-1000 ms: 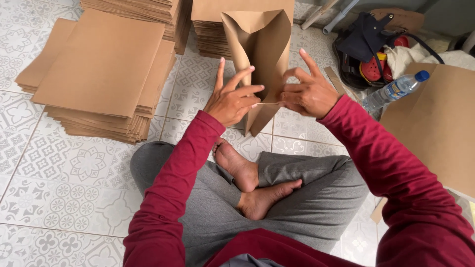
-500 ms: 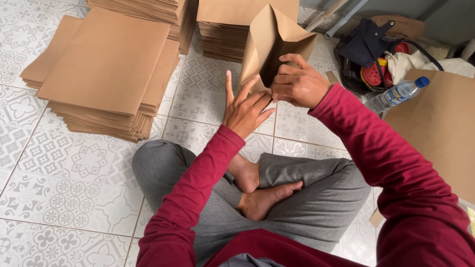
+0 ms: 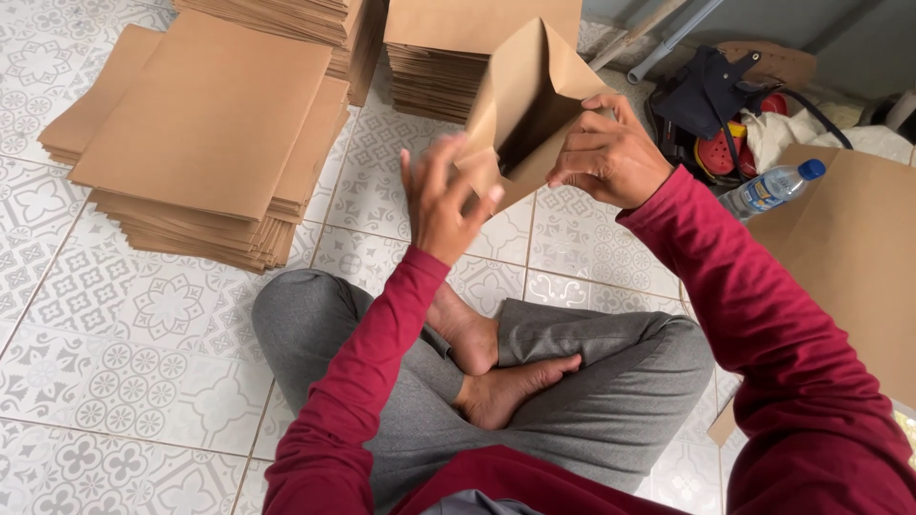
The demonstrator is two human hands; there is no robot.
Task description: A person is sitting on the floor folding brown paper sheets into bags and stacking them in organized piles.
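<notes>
Brown paper bag [image 3: 525, 100] stands opened in your right hand's [image 3: 611, 153] closed grip, your left hand [image 3: 441, 195] open beside it, flat stacks [image 3: 205, 133] unfolded on the floor.

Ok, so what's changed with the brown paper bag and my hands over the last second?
The open brown paper bag has tipped over from upright, its mouth now turned down toward you. The right hand moved from its side to a grip on its edge. The left hand let go and is now open at the bag's lower corner; contact is unclear. The stacks of flat brown sheets and clear plastic bottle stayed put.
</notes>
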